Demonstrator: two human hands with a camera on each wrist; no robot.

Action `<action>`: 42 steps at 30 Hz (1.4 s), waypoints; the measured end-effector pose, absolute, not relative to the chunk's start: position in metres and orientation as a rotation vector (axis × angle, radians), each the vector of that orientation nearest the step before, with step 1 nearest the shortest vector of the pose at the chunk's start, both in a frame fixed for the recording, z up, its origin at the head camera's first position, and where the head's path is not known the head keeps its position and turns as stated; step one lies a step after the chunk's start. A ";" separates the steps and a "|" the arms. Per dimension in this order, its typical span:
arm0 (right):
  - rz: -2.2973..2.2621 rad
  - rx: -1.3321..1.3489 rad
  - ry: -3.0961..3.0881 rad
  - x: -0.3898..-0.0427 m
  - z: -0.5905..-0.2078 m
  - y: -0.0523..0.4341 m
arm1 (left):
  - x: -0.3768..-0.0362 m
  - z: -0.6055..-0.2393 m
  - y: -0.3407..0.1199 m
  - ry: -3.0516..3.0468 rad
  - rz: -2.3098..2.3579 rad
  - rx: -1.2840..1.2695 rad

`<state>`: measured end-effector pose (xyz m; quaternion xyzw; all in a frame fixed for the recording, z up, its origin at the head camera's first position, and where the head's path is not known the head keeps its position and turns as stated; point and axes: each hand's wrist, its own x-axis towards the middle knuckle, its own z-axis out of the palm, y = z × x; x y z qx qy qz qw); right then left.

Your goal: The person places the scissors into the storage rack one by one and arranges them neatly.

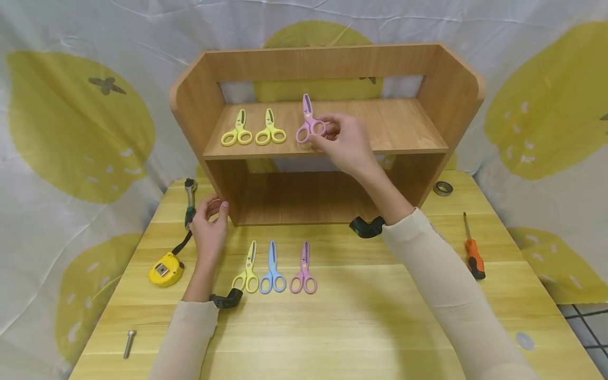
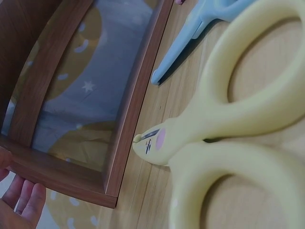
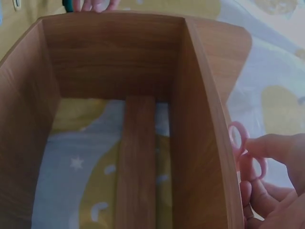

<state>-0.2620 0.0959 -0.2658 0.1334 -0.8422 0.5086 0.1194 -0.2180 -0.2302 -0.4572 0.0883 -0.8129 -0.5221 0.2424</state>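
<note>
My right hand (image 1: 349,142) pinches pink scissors (image 1: 307,122) by a handle loop, over the upper board of a wooden shelf (image 1: 394,126). The same pink handles (image 3: 240,136) show beside the board's edge in the right wrist view. Left of them, two yellow scissors (image 1: 238,129) (image 1: 270,129) lie on that board. My left hand (image 1: 209,227) touches the shelf's left side panel with relaxed fingers (image 2: 32,202). Yellow scissors (image 1: 248,272), blue scissors (image 1: 273,272) and pink scissors (image 1: 304,272) lie on the table in front of the shelf, blades pointing toward it.
On the table's left lie a ratchet wrench (image 1: 190,198), a yellow tape measure (image 1: 166,269) and a bolt (image 1: 129,344). On the right are a bearing ring (image 1: 443,188), an orange screwdriver (image 1: 472,253) and a washer (image 1: 524,340). A lemon-print curtain (image 1: 62,31) hangs behind.
</note>
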 end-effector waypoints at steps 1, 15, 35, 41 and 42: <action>1.493 0.395 -2.466 -0.263 -0.266 0.095 | -0.218 -0.457 -0.230 -2.221 -1.430 0.240; 1.274 0.361 -2.686 -0.275 -0.262 0.089 | -0.220 -0.455 -0.227 -2.208 -1.419 0.215; 1.368 0.363 -2.621 -0.265 -0.264 0.099 | -0.218 -0.456 -0.228 -2.214 -1.425 0.239; 1.413 0.373 -2.563 -0.249 -0.265 0.110 | -0.218 -0.457 -0.229 -2.221 -1.417 0.251; 1.425 0.383 -2.545 -0.246 -0.266 0.111 | -0.218 -0.457 -0.229 -2.224 -1.415 0.252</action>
